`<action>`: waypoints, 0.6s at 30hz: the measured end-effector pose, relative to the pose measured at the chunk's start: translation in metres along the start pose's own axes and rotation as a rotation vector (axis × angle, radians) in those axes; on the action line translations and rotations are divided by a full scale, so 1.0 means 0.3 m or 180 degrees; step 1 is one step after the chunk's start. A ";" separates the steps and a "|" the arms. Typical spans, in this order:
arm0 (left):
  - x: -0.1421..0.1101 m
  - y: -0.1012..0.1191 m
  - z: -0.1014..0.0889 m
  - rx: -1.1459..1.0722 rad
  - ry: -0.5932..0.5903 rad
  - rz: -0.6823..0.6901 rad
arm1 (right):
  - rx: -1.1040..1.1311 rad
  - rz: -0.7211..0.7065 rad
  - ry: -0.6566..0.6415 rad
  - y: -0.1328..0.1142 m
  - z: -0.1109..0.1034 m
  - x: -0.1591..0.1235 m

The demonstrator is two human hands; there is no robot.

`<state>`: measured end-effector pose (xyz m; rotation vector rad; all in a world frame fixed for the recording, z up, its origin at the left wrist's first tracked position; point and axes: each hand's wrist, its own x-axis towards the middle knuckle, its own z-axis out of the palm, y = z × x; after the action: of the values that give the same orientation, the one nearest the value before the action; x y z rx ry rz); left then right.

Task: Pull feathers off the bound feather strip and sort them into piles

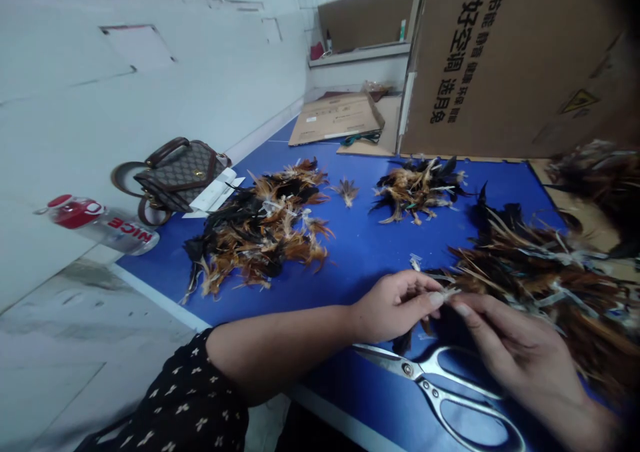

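My left hand [400,305] pinches a small bunch of feathers [449,292] by its pale quill ends, thumb against fingertips. Close against it, my right hand [515,339] has thumb and forefinger closed on the same quill ends. Some dark feather tips show under the left hand. Metal scissors [425,375] lie on the blue table just below both hands, blades pointing left and handles spread apart. Beside the right hand spreads a large pile of brown and black feathers [540,265].
Another feather pile [270,232] covers the table's left side, with a smaller heap [420,189] at the back and a single tuft [346,191] between them. A handbag [177,172] and a plastic bottle [100,222] stand at the left edge. Cardboard [500,65] walls the back.
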<state>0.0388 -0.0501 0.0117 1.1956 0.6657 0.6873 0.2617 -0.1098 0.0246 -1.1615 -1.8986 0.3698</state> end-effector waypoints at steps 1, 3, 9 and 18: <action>0.001 -0.002 0.002 -0.0125 -0.0053 -0.0083 | 0.0026 -0.0034 -0.0055 -0.003 0.003 0.000; 0.002 -0.002 0.005 -0.0288 -0.0077 -0.0147 | 0.0069 -0.0106 -0.0118 -0.008 0.007 0.000; 0.005 0.009 0.011 -0.0507 0.0218 -0.0091 | 0.0069 -0.0087 -0.0011 -0.006 0.012 0.005; -0.009 0.005 0.040 -0.0617 0.0478 -0.0077 | -0.0110 -0.0496 0.0379 -0.005 0.032 0.019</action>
<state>0.0463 -0.0589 0.0163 0.9629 0.7201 0.8081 0.2522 -0.1041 0.0228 -1.0268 -1.8826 0.1792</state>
